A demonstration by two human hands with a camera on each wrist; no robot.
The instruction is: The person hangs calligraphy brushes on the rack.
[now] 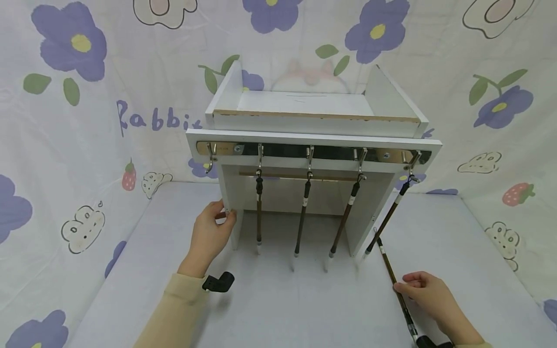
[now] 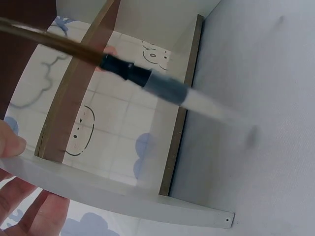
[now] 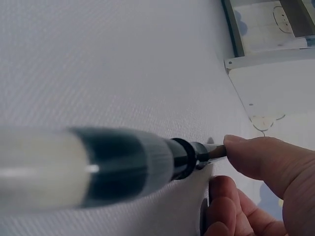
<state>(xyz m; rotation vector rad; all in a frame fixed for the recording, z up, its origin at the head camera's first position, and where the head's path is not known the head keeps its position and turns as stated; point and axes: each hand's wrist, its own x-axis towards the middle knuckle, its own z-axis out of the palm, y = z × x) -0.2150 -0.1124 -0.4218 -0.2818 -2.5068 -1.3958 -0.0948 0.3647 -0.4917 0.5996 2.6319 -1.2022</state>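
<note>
With thumb and fingers on either side, my left hand (image 1: 209, 237) grips the left side panel (image 2: 113, 189) of a white wooden shelf (image 1: 313, 126). My right hand (image 1: 428, 295) pinches the handle of a calligraphy brush (image 1: 387, 263) at the lower right, slanting with its loop end toward the shelf. The brush's pale tip end (image 3: 39, 167) looms close in the right wrist view. Several more calligraphy brushes (image 1: 302, 217) hang tip-down from hooks on the shelf's front metal rail (image 1: 285, 150). One hanging brush (image 2: 167, 87) crosses the left wrist view.
Left of the hanging brushes, the rail has another hook (image 1: 211, 157). A white cloth (image 1: 278, 309) covers the table. Printed fabric (image 1: 152, 87) with flowers and rabbits hangs behind and at the sides. Black camera mounts (image 1: 219, 282) sit at the wrists.
</note>
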